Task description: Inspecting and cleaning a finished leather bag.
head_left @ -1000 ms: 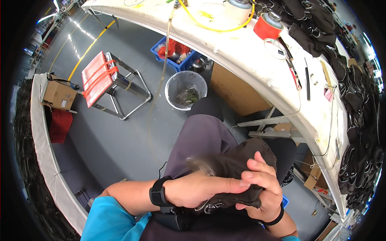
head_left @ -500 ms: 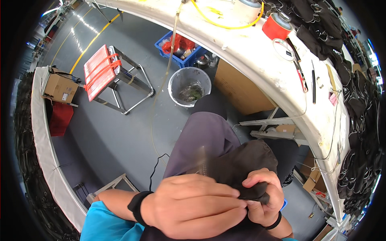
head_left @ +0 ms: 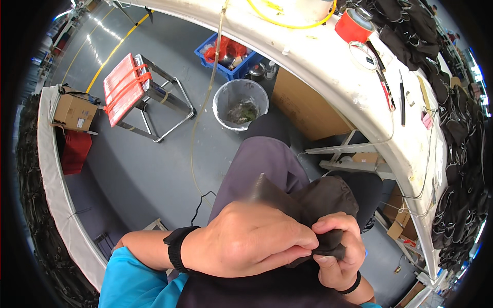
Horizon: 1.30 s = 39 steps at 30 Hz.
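Observation:
A dark piece of cloth (head_left: 328,197) lies over my lap, with part of it bunched up between my two hands. My left hand (head_left: 251,238), with a black band at the wrist, reaches across from the left. Its thumb and fingertips are pinched together on the gathered edge. On the other side my right hand (head_left: 341,256) grips the same bunch between thumb and curled fingers. The fingertips of both hands nearly meet. A narrow, blurred dark flap sticks up behind my left hand; the cloth's underside is hidden.
A curved white table (head_left: 328,66) runs along the right, bearing a red-wrapped can (head_left: 354,25), a tape roll (head_left: 363,55) and a black pen-like tool (head_left: 402,102). Black cloth items (head_left: 457,179) heap beyond. Ahead stand a grey bucket (head_left: 220,105), blue crate (head_left: 205,60) and red-topped stool (head_left: 123,84).
My left hand has turned from lying flat with long fingers across the cloth to a bent-wrist pinch. The cloth's flap has risen behind it. My right hand keeps its grip.

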{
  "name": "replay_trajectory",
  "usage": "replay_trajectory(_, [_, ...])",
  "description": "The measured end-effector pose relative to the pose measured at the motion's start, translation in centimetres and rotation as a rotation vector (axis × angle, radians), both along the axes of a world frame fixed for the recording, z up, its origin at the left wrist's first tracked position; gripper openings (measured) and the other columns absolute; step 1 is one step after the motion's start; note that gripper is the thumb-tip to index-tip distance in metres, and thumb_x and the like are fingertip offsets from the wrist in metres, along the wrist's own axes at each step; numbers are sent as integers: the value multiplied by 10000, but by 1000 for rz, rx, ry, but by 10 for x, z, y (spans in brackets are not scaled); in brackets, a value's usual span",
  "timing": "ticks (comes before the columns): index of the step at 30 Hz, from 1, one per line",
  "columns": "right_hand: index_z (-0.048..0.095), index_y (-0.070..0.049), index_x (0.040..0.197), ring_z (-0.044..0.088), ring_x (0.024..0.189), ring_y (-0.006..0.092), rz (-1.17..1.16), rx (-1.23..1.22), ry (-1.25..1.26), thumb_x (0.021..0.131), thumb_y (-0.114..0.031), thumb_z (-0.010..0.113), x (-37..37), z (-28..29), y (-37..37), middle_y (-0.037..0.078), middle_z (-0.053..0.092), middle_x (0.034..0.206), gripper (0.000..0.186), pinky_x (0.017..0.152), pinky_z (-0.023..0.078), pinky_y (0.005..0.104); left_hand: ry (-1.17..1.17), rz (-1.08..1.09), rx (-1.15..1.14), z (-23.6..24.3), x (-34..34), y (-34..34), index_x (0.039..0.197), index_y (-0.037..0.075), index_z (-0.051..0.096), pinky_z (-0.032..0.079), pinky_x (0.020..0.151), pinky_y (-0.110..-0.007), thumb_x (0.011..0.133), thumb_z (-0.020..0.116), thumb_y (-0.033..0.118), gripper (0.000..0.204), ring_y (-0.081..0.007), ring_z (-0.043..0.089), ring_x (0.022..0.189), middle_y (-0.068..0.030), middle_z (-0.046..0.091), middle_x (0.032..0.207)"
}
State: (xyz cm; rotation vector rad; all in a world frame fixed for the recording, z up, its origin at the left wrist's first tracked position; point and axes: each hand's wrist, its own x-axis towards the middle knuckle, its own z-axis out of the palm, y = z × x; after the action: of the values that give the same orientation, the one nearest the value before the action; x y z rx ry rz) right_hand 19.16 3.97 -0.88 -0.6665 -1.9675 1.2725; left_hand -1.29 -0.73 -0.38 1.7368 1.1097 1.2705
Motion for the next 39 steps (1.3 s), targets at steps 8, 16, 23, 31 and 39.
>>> replay_trajectory(8, [555, 35, 804, 611, 826, 270, 23, -2, -54, 790, -141, 739, -2, 1, 1, 205, 610, 1049, 255, 710, 486, 338, 106, 63, 191, -4, 1, -5, 856, 23, 669, 572, 615, -270, 735, 735, 17, 137, -203, 692, 701, -84, 688, 796])
replay_trajectory(16, [514, 22, 755, 609, 861, 273, -23, -53, -130, 829, -157, 694, -3, 0, 0, 217, 602, 1048, 265, 746, 491, 349, 339, -6, 324, 10, 3, 10, 849, 9, 655, 588, 696, -316, 746, 662, 70, 119, -204, 661, 675, -76, 634, 750])
replay_trajectory(23, [530, 27, 773, 617, 878, 259, -24, -145, -147, 829, -150, 705, -5, 5, -1, 202, 602, 1050, 255, 757, 493, 338, 164, -99, -95, 3, -8, 18, 809, 112, 585, 491, 554, -260, 673, 738, 11, 229, -149, 646, 654, 18, 655, 776])
replay_trajectory(31, [555, 35, 803, 622, 881, 254, -17, -155, -110, 826, -137, 707, -4, 1, 2, 196, 603, 1056, 230, 769, 495, 330, -113, -93, -236, -3, -13, 15, 850, 83, 645, 533, 598, -260, 730, 767, 43, 175, -175, 673, 680, -9, 685, 798])
replay_trajectory(39, [557, 39, 796, 617, 890, 248, 8, -175, -115, 826, -124, 698, -5, 1, 3, 198, 605, 1065, 218, 777, 490, 325, 241, 70, 309, -1, -4, 9, 806, 49, 663, 585, 701, -325, 732, 699, 71, 85, -191, 677, 685, -64, 682, 777])
